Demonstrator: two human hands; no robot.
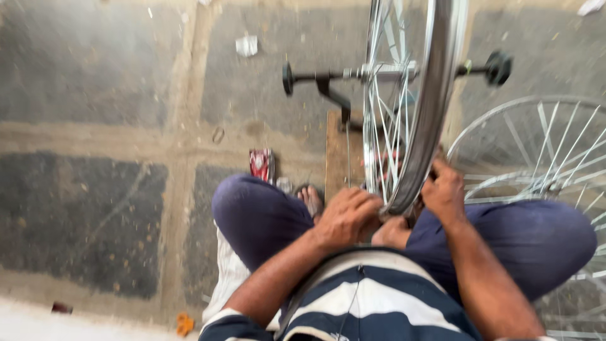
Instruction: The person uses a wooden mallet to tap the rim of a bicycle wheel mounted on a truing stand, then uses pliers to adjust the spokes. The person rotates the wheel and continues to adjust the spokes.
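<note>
Sitting cross-legged on the floor, the person works at the near edge of a spoked bicycle wheel rim [421, 126] that stands upright on a black truing stand [328, 85]. The left hand [346, 216] is curled shut against the spokes at the rim's lowest part; whether it pinches a tool cannot be told through the blur. The right hand [444, 191] is closed on the rim's outer edge, steadying it. This looks like spoke adjustment, and the next move likely calls for a small, firm turn at one nipple while the rim is kept from rolling. Beyond the left knee lies a small red packet [261, 163], rectangular. Farther off sits a crumpled white wrapper [247, 45]. A second wheel [536, 158] lies to the right.
</note>
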